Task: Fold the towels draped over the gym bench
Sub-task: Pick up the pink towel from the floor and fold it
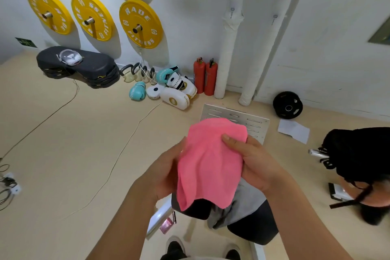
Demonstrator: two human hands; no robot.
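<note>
Pink towel [209, 162] held by both hands | left fingers hidden behind | grey towel [242, 205] half-covered

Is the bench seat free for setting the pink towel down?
Not fully. A grey towel lies across the bench directly below the pink towel, which both the left hand and right hand hold.

Yellow plates [141, 24] on wall; red extinguishers [205, 77], boxing gloves [137, 90] below.

A towel [211, 162] hangs between the left hand [166, 173] and right hand [253, 162], above a second towel [238, 207] draped on the bench [255, 228], with boxing gloves [168, 88] far left by the wall
</note>
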